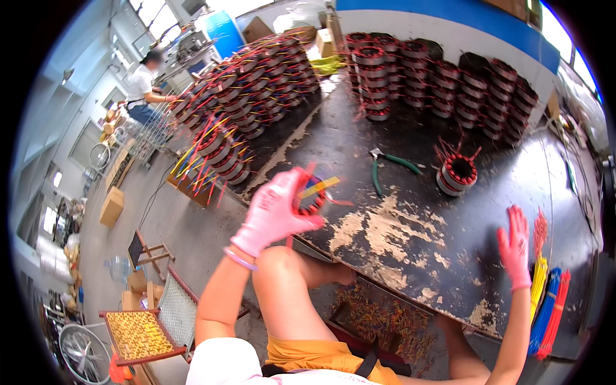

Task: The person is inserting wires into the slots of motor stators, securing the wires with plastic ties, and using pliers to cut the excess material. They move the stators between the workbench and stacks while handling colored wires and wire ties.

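My left hand (276,208), in a pink and white glove, grips a motor stator (312,200) at the table's left edge. Yellow, blue and red leads stick out of its top, and the palm hides part of its ring. At the right, my gloved right hand (514,244) is over the dark tabletop with fingers stretched out and nothing in them. Beside it lie bundles of cut wire: yellow (538,282), blue (545,311) and red (556,314). Another wound stator (456,173) stands alone mid-table, and green-handled cutters (393,165) lie to its left.
Stacked stators with coloured leads (247,90) fill the far left of the worn table (398,237); more stator stacks (443,90) line the back. A chair with a woven seat (141,333) stands at lower left. Another person (144,90) works beyond. Wire scraps (385,317) lie below the table.
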Motion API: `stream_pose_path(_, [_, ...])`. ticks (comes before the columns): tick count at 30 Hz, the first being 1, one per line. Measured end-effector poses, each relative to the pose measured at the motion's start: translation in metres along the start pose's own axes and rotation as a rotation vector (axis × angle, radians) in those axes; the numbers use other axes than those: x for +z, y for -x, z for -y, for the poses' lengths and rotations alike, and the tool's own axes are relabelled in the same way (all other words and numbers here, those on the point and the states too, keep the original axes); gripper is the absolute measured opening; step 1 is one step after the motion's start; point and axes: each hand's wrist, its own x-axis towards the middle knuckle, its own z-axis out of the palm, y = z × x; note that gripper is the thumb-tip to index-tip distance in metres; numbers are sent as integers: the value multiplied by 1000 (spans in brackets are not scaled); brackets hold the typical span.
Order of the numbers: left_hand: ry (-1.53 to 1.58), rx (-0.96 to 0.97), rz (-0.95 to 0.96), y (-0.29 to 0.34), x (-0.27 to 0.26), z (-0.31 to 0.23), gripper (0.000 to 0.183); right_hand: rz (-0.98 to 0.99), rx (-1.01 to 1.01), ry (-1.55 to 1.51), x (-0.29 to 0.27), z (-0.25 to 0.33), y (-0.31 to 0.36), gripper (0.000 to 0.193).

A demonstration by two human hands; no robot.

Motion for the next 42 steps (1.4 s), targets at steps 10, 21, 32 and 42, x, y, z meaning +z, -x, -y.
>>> stream_pose_path(10, [29,-353,-279,-17,-193,163,104,237,-234,-356,12,178,47,62])
stream_pose_path(21, [-14,-487,-116,-52,-172,235,100,213,-213,-337,10,185,50,59])
stream_pose_path(32, [-75,-468,-98,-61,-165,225,106,191,-217,-323,11,176,48,58])
stream_pose_path(42, [-250,317,-585,-40,-87,75,40,149,-264,-310,31,155,53,55])
